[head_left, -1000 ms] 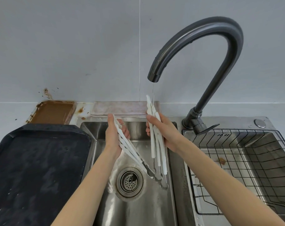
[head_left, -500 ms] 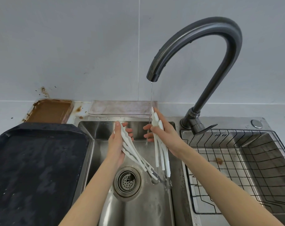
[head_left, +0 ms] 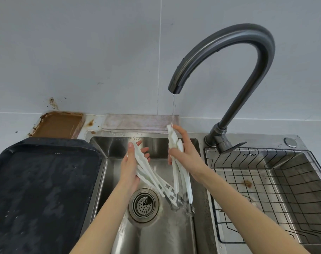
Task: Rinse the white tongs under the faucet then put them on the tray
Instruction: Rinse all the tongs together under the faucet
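Observation:
Over the steel sink (head_left: 152,233), both my hands hold white tongs. My right hand (head_left: 188,156) grips an upright bunch of white tongs (head_left: 181,180) whose top end touches the thin stream from the dark curved faucet (head_left: 229,44). My left hand (head_left: 133,165) holds a second bunch of white tongs (head_left: 152,178), slanting down to the right. The two bunches' lower metal ends meet near the sink floor, right of the drain (head_left: 144,203). The wet black tray (head_left: 42,191) lies to the left of the sink.
A wire rack basket (head_left: 269,191) sits in the right basin. The faucet lever (head_left: 231,145) sticks out at its base. A rusty brown tray (head_left: 58,124) and a folded cloth (head_left: 137,121) lie against the back wall.
Both hands and the tongs have dropped lower over the sink. The top of the right bunch stays in the water stream.

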